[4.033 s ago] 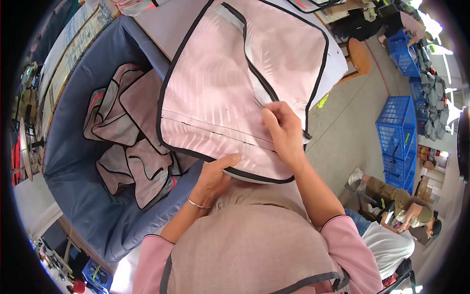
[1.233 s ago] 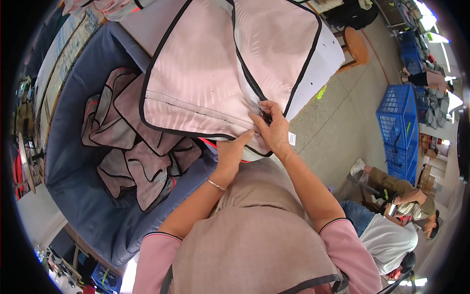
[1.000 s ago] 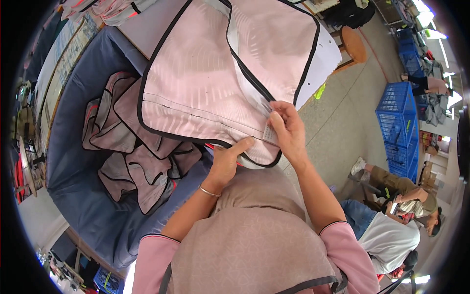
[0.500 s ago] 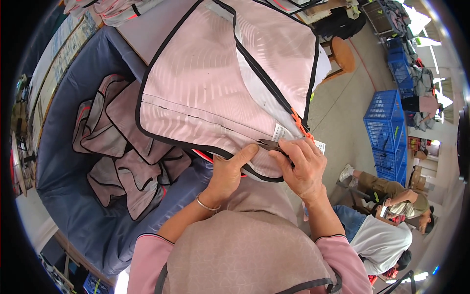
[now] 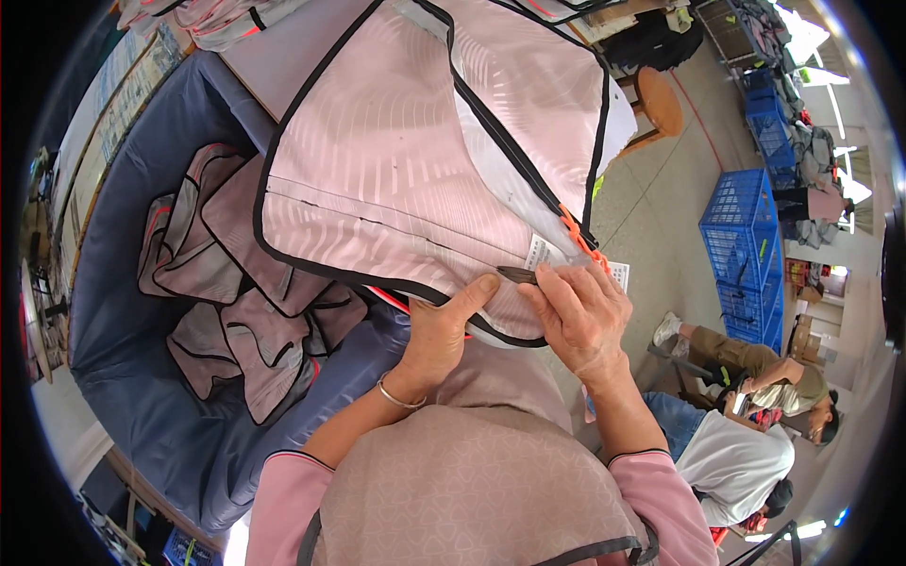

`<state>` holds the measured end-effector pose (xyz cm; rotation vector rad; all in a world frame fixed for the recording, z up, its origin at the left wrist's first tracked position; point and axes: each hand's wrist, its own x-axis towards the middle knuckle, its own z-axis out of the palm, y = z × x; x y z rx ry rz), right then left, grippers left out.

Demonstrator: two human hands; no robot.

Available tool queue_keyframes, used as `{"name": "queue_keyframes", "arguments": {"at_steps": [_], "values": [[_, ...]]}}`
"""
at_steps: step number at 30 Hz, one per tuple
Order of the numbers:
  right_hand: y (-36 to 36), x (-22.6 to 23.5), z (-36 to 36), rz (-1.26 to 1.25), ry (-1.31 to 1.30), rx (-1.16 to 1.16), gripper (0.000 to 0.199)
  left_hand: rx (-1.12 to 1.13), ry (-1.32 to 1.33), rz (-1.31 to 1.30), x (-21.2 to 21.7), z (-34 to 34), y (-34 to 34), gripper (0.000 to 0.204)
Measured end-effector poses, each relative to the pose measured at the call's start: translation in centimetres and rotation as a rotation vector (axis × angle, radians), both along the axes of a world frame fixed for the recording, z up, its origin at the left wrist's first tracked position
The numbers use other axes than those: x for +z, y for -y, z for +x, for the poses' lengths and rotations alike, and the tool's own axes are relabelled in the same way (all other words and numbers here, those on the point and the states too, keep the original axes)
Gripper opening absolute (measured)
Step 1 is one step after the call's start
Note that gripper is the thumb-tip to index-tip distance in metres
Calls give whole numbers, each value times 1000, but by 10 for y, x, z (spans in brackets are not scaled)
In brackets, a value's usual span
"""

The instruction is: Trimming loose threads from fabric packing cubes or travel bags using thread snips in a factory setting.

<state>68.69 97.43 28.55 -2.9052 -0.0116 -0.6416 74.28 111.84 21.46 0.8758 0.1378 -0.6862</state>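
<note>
Since half a second ago both hands have kept their place at the near hem, and the right thumb and forefinger have closed tighter on the small dark tool. That right hand pinches the small dark metal snipping tool, whose tip points left toward the white sewn-in label. Just beside it, the left hand lies with fingers curled and thumb stretched up, pressing the black-bound edge of the pale pink striped vest; it clamps the cloth rather than grasping anything loose. A thin metal bangle circles the left wrist. The vest is spread flat on the work surface right in front of the person, its orange zip tape running along the right edge. Left of the vest, a large dark blue fabric bin holds a heap of similar pink vests. On the floor at right stands a blue plastic crate, and near it another person in a white shirt sits low.
</note>
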Motion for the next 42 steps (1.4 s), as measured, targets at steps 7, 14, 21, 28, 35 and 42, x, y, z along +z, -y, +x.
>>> {"name": "queue_keyframes", "arguments": {"at_steps": [7,14,21,28,35,42], "values": [[14,-10,-2,490,-149,-92,20,-1,-60,1,-2,1,0,36],[16,-2,4,331,-169,-26,18,8,-41,0,-4,2,1,37],[10,1,7,81,-88,31,22,32,-29,0,-6,1,3,40],[17,-9,4,257,-138,24,21,38,-34,-20,-10,1,2,44],[17,-12,10,278,-102,0,21,28,-30,-6,-10,1,2,42],[25,-5,8,322,-310,157,21,-32,80,129,-23,-5,-9,19]]}}
